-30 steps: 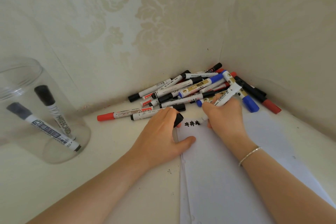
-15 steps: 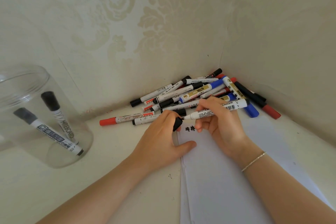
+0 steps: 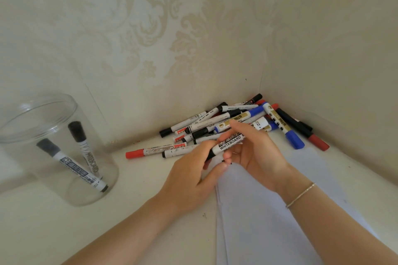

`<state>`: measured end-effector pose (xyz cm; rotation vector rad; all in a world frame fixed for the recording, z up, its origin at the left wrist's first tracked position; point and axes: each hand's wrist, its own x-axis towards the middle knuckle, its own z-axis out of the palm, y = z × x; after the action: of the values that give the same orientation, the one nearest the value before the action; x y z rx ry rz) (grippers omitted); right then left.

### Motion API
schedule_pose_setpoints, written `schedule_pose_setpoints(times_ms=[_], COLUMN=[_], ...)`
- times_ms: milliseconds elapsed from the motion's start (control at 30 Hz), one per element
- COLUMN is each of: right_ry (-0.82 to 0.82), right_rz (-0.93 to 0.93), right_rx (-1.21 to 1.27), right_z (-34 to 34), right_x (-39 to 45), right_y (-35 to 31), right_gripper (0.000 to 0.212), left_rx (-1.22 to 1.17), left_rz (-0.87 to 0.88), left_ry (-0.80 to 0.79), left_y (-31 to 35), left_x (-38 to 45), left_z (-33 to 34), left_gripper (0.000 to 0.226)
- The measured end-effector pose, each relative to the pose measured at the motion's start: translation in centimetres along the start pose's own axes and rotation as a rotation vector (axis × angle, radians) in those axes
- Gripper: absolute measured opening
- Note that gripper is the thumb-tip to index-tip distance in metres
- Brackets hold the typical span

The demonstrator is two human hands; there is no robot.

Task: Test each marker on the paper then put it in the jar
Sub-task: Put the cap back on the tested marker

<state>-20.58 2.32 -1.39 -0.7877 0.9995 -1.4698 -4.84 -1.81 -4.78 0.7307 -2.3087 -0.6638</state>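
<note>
My right hand grips a white whiteboard marker by its barrel, held above the top edge of the white paper. My left hand is closed around the marker's black cap end; the cap itself is mostly hidden by my fingers. A few black test marks on the paper peek out between my hands. The clear jar stands at the left with two black-capped markers leaning inside. A pile of black, blue and red markers lies in the corner behind my hands.
Patterned walls meet in a corner right behind the marker pile. A red-capped marker lies apart from the pile, toward the jar. The pale tabletop stretches between the jar and the paper.
My right hand lifted the marker off the paper and turned it toward my left hand. My left hand, holding the black cap, rose from the paper to meet the marker's tip.
</note>
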Motion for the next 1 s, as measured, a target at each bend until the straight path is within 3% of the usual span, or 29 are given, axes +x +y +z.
schedule_pose_setpoints(times_ms=[133, 167, 267, 367, 467, 567, 733, 833, 900, 1000], right_ry=[0.035, 0.066, 0.138, 0.192, 0.353, 0.393, 0.377, 0.227, 0.133, 0.106], right_rz=[-0.023, -0.038, -0.099, -0.279, -0.469, -0.538, -0.382, -0.136, -0.027, 0.010], right_rx=[-0.200, -0.262, -0.430, -0.420, -0.264, -0.407, -0.426, -0.141, -0.027, -0.288], right_z=[1.8, 2.3, 4.2, 6.6, 8.2, 9.7, 11.2, 11.7, 12.8, 14.1], right_x=[0.1, 0.2, 0.3, 0.0, -0.1, 0.3, 1.3, 1.3, 1.3, 2.5], right_y=[-1.3, -1.9, -4.6, -6.9, -8.1, -7.0, -4.2, -3.0, -2.1, -1.3], right_gripper=[0.016, 0.021, 0.037, 0.033, 0.027, 0.036, 0.040, 0.035, 0.031, 0.041], left_rx=[-0.339, -0.354, -0.307, -0.206, -0.159, -0.112, 0.074, 0.208, 0.213, 0.275], left_rz=[-0.186, -0.227, -0.249, -0.219, -0.208, -0.246, -0.280, -0.210, -0.195, -0.071], left_ry=[0.145, 0.205, 0.356, 0.463, 0.543, 0.582, 0.575, 0.516, 0.491, 0.685], left_y=[1.6, 1.9, 3.6, 5.4, 6.3, 6.2, 5.5, 5.9, 6.4, 6.6], left_x=[0.0, 0.3, 1.5, 2.8, 3.3, 3.2, 2.6, 2.1, 1.7, 1.0], left_z=[-1.5, -2.1, -4.4, -7.4, -9.7, -10.9, -13.0, -14.7, -15.7, -17.6], left_gripper=[0.022, 0.027, 0.035, 0.040, 0.041, 0.041, 0.041, 0.022, 0.021, 0.030])
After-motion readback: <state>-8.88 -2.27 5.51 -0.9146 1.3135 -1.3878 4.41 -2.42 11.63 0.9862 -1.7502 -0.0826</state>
